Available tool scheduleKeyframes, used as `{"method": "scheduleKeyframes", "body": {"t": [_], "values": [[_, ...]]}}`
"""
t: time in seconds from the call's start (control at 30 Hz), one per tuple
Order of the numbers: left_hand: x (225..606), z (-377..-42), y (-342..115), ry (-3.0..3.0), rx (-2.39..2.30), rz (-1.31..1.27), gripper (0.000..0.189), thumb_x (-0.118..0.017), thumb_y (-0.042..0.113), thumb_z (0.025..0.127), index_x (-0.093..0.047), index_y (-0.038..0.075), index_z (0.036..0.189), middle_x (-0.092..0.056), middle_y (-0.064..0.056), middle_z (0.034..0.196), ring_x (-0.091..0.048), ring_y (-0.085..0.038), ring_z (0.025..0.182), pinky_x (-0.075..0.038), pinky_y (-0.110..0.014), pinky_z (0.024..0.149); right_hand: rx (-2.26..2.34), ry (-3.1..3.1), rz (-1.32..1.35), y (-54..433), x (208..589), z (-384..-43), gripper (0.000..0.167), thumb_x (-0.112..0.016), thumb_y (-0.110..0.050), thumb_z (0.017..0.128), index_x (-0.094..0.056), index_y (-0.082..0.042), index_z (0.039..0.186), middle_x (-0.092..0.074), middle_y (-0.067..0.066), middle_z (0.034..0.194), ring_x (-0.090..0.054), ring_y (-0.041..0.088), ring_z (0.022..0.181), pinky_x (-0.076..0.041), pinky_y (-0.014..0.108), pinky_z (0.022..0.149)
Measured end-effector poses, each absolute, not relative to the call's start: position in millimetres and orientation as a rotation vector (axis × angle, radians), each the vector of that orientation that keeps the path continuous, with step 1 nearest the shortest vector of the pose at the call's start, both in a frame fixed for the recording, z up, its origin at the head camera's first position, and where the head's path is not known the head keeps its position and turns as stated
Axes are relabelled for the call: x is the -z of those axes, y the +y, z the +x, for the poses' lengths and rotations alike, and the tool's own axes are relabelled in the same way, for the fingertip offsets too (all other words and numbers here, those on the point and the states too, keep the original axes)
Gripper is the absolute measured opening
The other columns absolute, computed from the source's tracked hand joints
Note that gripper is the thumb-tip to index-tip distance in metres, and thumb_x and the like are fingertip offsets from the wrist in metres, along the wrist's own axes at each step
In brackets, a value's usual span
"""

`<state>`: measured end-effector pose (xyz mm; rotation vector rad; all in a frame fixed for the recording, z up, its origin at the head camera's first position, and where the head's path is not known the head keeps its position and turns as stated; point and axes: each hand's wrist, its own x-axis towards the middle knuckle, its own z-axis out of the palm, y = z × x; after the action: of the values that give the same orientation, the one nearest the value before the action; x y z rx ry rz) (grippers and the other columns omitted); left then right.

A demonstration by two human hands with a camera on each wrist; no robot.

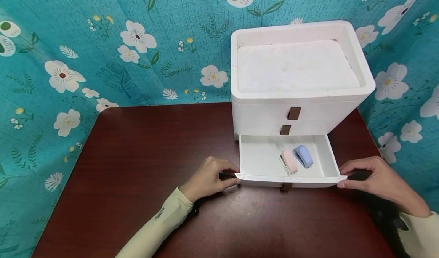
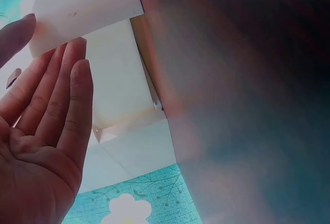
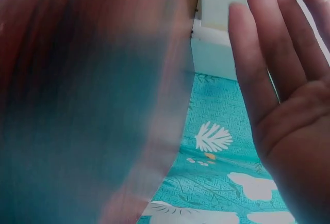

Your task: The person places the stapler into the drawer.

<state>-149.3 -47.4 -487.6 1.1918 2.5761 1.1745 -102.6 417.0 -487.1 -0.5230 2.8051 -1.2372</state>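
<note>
The bottom drawer (image 1: 258, 157) of a small white cabinet (image 1: 281, 117) stands pulled out toward me. My left hand (image 1: 210, 178) pinches the left end of its front panel, thumb in front and fingers behind. At the panel's right end my right hand (image 1: 380, 178) holds on the same way. Inside the drawer lie a pink stapler (image 1: 290, 162) and, just right of it, a blue stapler (image 1: 303, 156). In the left wrist view, the thumb and fingers of the left hand (image 2: 44, 126) meet the panel's edge. The right wrist view shows part of the right hand (image 3: 294, 90), its fingertips partly cropped.
The cabinet has a shallow tray top (image 1: 298, 65) and two upper drawers, pushed in, with brown tabs (image 1: 294, 113). It stands on a dark reddish-brown table (image 1: 137, 166), toward the right rear. A teal flowered cloth (image 1: 192, 33) hangs behind and around the table.
</note>
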Motion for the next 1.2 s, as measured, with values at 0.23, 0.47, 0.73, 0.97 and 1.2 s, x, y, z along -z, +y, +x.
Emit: {"method": "scheduleKeyframes", "body": {"t": [0.23, 0.47, 0.73, 0.97, 1.2], "values": [[488, -148, -47, 2.599, -1.152, 1.186, 0.013, -0.084, 0.015, 0.088, -0.081, 0.009, 0.099, -0.081, 0.001, 0.092, -0.071, 0.0, 0.078, -0.057, -0.017, 0.072, 1.213, 2.748, -0.541, 418, 489, -104, 0.032, -0.094, -0.001, 0.069, -0.08, -0.021, 0.091, -0.078, -0.013, 0.082, -0.065, 0.003, 0.073, -0.05, 0.012, 0.067], [486, -160, -45, 2.692, -1.094, 1.115, 0.016, -0.084, 0.018, 0.088, -0.082, 0.009, 0.101, -0.082, 0.0, 0.092, -0.072, -0.002, 0.079, -0.058, -0.019, 0.073, 1.192, 2.805, -0.5, 418, 490, -113, 0.03, -0.092, -0.002, 0.073, -0.082, -0.018, 0.095, -0.078, -0.014, 0.085, -0.066, 0.002, 0.075, -0.051, 0.011, 0.069], [487, -185, -40, 2.772, -1.103, 1.01, 0.017, -0.084, 0.021, 0.089, -0.082, 0.01, 0.102, -0.082, 0.0, 0.095, -0.073, -0.004, 0.081, -0.059, -0.021, 0.075, 1.023, 2.986, -0.381, 414, 484, -137, 0.024, -0.094, -0.016, 0.076, -0.084, -0.02, 0.098, -0.079, -0.011, 0.084, -0.062, -0.008, 0.076, -0.048, 0.009, 0.067], [491, -201, -36, 2.795, -1.198, 0.891, 0.017, -0.084, 0.019, 0.09, -0.081, 0.009, 0.103, -0.082, -0.004, 0.097, -0.077, -0.007, 0.085, -0.061, -0.021, 0.076, 0.993, 3.053, -0.239, 411, 484, -153, 0.027, -0.093, -0.02, 0.078, -0.083, -0.01, 0.101, -0.08, 0.014, 0.086, -0.054, -0.01, 0.073, -0.046, 0.017, 0.059], [490, -212, -30, 2.86, -1.212, 0.811, 0.021, -0.085, 0.022, 0.089, -0.082, 0.006, 0.102, -0.082, -0.006, 0.092, -0.078, -0.009, 0.08, -0.063, -0.026, 0.073, 0.972, 3.156, -0.209, 408, 484, -163, 0.031, -0.094, -0.023, 0.077, -0.082, -0.003, 0.099, -0.078, 0.016, 0.08, -0.051, -0.006, 0.065, -0.038, 0.02, 0.052]]}}
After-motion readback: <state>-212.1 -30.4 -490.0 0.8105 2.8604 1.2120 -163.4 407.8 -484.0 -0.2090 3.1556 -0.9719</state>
